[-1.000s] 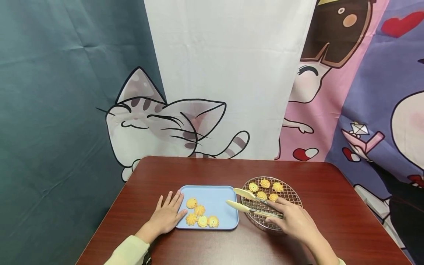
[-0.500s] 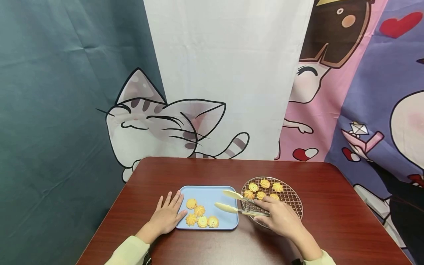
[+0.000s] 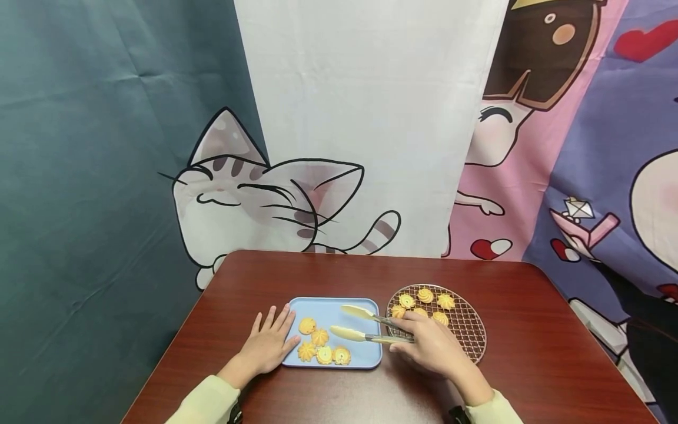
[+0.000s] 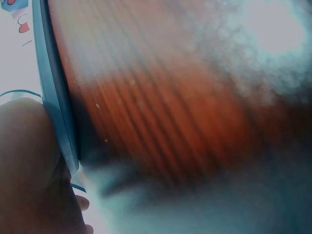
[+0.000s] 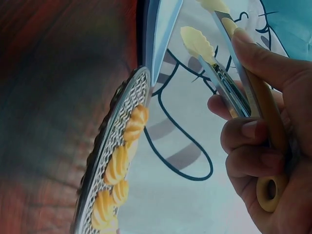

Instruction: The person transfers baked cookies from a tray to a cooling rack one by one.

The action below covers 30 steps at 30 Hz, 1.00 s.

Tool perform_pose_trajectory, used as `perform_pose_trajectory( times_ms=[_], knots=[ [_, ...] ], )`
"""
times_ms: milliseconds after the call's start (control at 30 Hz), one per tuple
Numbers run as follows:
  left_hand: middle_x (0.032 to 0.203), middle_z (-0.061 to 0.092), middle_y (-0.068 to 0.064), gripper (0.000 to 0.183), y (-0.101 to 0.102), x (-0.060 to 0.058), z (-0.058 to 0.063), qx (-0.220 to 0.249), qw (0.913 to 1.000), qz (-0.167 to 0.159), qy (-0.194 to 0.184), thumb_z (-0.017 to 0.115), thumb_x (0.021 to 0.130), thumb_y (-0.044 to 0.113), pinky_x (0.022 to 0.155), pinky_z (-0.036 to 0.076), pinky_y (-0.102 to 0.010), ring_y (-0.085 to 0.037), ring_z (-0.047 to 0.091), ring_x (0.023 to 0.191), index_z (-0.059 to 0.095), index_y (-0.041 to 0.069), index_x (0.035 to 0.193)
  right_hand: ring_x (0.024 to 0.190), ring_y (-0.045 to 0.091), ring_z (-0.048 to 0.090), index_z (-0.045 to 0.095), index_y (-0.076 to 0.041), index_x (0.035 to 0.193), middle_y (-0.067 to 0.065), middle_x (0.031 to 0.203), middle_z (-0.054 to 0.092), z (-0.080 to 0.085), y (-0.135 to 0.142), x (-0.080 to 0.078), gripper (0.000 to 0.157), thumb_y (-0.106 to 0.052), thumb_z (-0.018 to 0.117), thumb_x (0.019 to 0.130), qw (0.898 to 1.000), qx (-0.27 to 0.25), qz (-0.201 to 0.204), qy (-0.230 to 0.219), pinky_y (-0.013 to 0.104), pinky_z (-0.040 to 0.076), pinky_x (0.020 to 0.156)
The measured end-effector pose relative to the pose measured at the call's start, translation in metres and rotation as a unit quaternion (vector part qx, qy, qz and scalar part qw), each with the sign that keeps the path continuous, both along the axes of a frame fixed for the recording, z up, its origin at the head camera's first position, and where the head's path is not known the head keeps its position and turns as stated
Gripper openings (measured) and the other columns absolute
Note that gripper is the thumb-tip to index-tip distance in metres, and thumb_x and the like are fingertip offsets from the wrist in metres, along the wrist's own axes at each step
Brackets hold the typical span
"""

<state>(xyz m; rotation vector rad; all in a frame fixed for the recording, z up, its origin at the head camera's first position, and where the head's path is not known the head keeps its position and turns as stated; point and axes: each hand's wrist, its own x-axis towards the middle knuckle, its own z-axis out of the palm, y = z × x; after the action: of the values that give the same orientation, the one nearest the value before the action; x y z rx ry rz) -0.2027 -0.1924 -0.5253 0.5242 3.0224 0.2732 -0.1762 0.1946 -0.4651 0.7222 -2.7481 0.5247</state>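
Observation:
My right hand (image 3: pixel 434 344) grips a pair of tongs (image 3: pixel 371 338) with pale yellow tips and metal arms. The tongs' arms are spread, and both tips hover over the blue tray (image 3: pixel 362 355) with nothing between them. In the right wrist view, the thumb and curled fingers wrap around the tongs' yellow handles (image 5: pixel 265 105). My left hand (image 3: pixel 266 343) rests with spread fingers at the tray's left edge, fingertips over its rim. Several swirled, golden cookies (image 3: pixel 320 337) lie on the tray's left half. The left wrist view is mostly blurred table, with the tray's side (image 4: pixel 53 87) at left.
Right of the tray stands a round wire rack (image 3: pixel 473 333), close beside it. Several piped cookies (image 3: pixel 425 295) sit on its far and left part, some hidden by my right hand. Both stand on a reddish-brown wooden table (image 3: pixel 535 347). Printed curtains (image 3: pixel 349 118) hang behind.
My right hand has carried the tongs leftward from above the rack to over the tray, their arms still spread. My left hand and the cookies have kept their places.

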Motion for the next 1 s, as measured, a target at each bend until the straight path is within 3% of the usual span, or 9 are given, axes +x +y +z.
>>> perform_pose_trajectory(
  times_ms=[367, 767, 1000],
  knots=[
    [0.167, 0.024, -0.013, 0.068, -0.001, -0.001, -0.002, 0.003, 1.0, -0.004, 0.006, 0.043, 0.107, 0.048, 0.118, 0.008, -0.066, -0.045, 0.016, 0.153, 0.033, 0.006, 0.159, 0.064, 0.002, 0.047, 0.076, -0.023, 0.123, -0.009, 0.09, 0.062, 0.005, -0.02, -0.015, 0.047, -0.039, 0.086, 0.079, 0.999, 0.003, 0.041, -0.011, 0.022, 0.041, 0.053],
    [0.167, 0.025, -0.011, 0.068, 0.0, -0.003, 0.0, -0.013, 0.9999, 0.001, 0.009, 0.041, 0.106, 0.051, 0.119, 0.009, -0.065, -0.043, 0.016, 0.153, 0.033, 0.009, 0.159, 0.065, 0.003, 0.049, 0.076, -0.025, 0.122, -0.012, 0.088, 0.061, 0.008, -0.033, -0.028, 0.05, -0.047, 0.084, 0.078, 0.999, 0.028, 0.042, -0.011, 0.022, 0.039, 0.051],
    [0.166, 0.027, -0.014, 0.068, 0.0, -0.001, 0.001, 0.003, 0.9998, -0.01, 0.016, 0.042, 0.107, 0.049, 0.118, 0.009, -0.067, -0.046, 0.018, 0.152, 0.035, 0.005, 0.157, 0.07, 0.003, 0.055, 0.075, -0.022, 0.124, -0.012, 0.096, 0.065, 0.01, -0.043, -0.035, 0.053, -0.048, 0.083, 0.079, 0.997, 0.042, 0.062, -0.029, 0.022, 0.044, 0.054]
  ],
)
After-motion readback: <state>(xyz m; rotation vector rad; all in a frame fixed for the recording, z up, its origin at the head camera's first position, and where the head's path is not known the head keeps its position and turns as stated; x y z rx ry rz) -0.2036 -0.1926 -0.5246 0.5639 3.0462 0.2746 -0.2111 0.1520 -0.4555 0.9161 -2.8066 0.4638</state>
